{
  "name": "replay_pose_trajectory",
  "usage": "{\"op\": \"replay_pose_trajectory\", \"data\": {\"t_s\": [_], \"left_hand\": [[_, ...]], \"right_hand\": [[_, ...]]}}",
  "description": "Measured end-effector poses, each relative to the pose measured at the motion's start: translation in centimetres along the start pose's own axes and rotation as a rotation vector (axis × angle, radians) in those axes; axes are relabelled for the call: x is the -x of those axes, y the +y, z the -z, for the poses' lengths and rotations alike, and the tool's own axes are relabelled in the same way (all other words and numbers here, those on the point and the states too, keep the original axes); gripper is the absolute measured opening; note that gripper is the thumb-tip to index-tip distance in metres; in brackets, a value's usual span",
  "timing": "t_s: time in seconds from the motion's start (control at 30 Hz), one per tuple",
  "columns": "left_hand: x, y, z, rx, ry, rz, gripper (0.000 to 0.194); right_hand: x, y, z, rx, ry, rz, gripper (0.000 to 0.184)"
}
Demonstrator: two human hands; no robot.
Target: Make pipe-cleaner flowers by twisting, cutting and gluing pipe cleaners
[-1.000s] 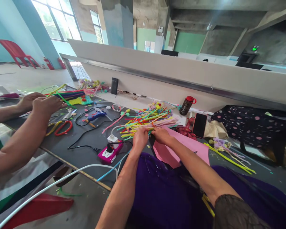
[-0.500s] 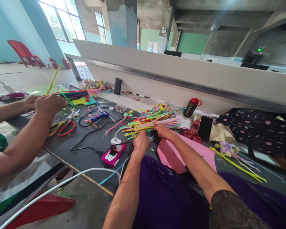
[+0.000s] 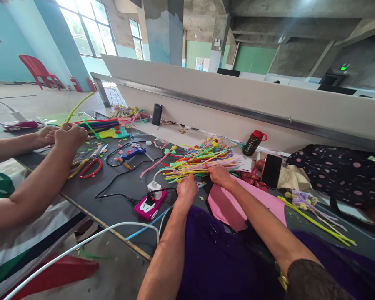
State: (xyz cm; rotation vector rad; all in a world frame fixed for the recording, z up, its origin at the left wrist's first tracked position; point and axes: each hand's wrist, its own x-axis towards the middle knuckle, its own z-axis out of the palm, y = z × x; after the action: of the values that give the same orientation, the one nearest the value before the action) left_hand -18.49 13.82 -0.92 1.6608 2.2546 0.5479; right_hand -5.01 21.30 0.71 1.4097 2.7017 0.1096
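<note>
A loose heap of pipe cleaners [image 3: 196,163] in yellow, green, pink and white lies across the table in front of me. My right hand [image 3: 219,175] is closed at its near right side, its fingertips on the stems beside an orange tie. Just left of it, my left hand [image 3: 187,187] is closed at the heap's near edge; whatever its fingers pinch is hidden. Under my right forearm lies a pink sheet [image 3: 262,200]. Behind the stems sit small fuzzy flowers [image 3: 215,143]. A pink twisted stem [image 3: 156,162] with a yellow-green tip lies to the left.
A magenta power strip [image 3: 150,205] with plugs and cords is by my left forearm. Scissors [image 3: 91,167] and a blue glue gun [image 3: 133,152] lie further left. A co-worker's hands [image 3: 69,135] hold a yellow stem. A bottle [image 3: 253,143] and phone [image 3: 271,171] stand right.
The whole view has shifted slightly, moving everything a little right and down. My hands stay at the heap. The co-worker's yellow stem leans further right.
</note>
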Motion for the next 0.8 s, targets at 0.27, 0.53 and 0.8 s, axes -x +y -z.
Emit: {"op": "replay_pose_trajectory", "data": {"t_s": [0.27,0.53,0.8], "left_hand": [[-0.2,-0.2,-0.2,0.015,0.027,-0.003,0.041],[-0.3,-0.2,-0.2,0.07,0.102,0.015,0.046],[-0.6,-0.5,-0.4,0.101,0.128,0.0,0.043]], "right_hand": [[-0.5,-0.5,-0.2,-0.045,0.017,0.055,0.034],[-1.1,0.0,-0.3,-0.06,0.106,-0.019,0.039],[-0.7,-0.6,0.0,-0.065,0.058,0.076,0.033]]}}
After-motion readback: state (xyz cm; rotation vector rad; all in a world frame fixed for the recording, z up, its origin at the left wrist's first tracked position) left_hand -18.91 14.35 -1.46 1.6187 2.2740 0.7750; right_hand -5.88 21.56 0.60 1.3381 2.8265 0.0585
